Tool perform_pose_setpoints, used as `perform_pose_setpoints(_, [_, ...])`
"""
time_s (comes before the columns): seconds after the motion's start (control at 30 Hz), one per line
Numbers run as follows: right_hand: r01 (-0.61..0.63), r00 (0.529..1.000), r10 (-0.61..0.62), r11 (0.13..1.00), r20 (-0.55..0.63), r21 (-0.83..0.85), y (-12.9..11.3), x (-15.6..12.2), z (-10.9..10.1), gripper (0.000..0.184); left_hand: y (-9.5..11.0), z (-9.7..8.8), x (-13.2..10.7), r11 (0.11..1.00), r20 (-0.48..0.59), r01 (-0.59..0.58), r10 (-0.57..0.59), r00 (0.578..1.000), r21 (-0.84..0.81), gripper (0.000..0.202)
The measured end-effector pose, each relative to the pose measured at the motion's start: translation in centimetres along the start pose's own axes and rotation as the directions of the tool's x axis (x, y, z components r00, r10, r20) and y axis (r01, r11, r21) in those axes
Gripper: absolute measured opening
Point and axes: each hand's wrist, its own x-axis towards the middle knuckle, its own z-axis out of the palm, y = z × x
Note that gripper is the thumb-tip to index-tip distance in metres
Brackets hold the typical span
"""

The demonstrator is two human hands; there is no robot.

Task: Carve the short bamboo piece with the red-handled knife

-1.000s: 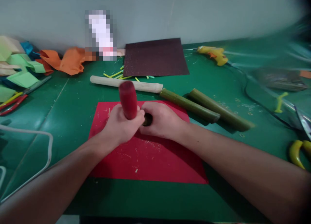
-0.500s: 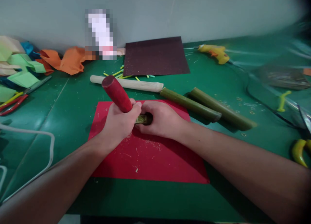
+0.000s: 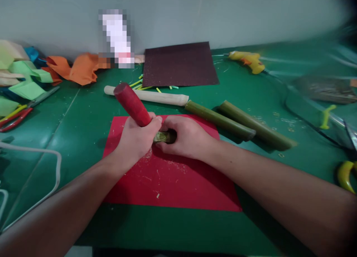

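Note:
My left hand (image 3: pixel 136 140) is wrapped round a thick red-handled carving tool (image 3: pixel 132 104), its butt tilted up and to the left. The tool's working end is hidden behind my fingers. A short green bamboo piece (image 3: pixel 164 137) with pale scratched lines on its surface lies in the grip of my right hand (image 3: pixel 189 138), which curls over its right end. Thumbs of both hands come close together at the piece. Beneath them is a red sheet (image 3: pixel 175 186), sprinkled with pale shavings.
Two green bamboo lengths (image 3: pixel 220 120) and a pale peeled stick (image 3: pixel 158 98) lie beyond the sheet. Behind are dark sandpaper (image 3: pixel 180 65) and a yellow glue gun (image 3: pixel 248 61). Red-handled scissors (image 3: pixel 16 119) and coloured felt (image 3: pixel 83 69) sit left; yellow-handled scissors (image 3: pixel 346 175) lie right.
The red handle's butt has tipped slightly up and left, and my left hand has shifted a little with it. My right hand keeps its hold on the bamboo piece.

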Motion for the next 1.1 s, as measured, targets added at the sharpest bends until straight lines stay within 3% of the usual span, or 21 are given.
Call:
perform_pose_setpoints(0.37, [0.017, 1.0, -0.017, 1.0, 0.0, 0.002, -0.02, -0.15, -0.17, 0.017, 0.04, 0.18, -0.3, 0.995, 0.031, 0.031, -0.034, 0.999, 0.091, 0.016])
perform_pose_setpoints(0.57, [-0.002, 1.0, 0.002, 1.0, 0.021, -0.001, -0.08, -0.1, -0.2, 0.014, 0.31, -0.43, -0.31, 0.992, 0.078, 0.093, -0.1, 0.992, 0.088, 0.024])
perform_pose_setpoints(0.77, [-0.021, 1.0, 0.021, 1.0, 0.014, -0.009, -0.19, 0.08, -0.3, 0.017, 0.22, -0.02, -0.02, 1.0, 0.011, 0.019, -0.019, 1.0, 0.016, 0.032])
perform_pose_setpoints(1.1, [-0.014, 1.0, 0.014, 1.0, 0.007, -0.006, -0.17, -0.04, -0.19, 0.017, 0.45, 0.08, 0.06, 0.999, 0.035, 0.043, -0.044, 0.998, 0.028, 0.029])
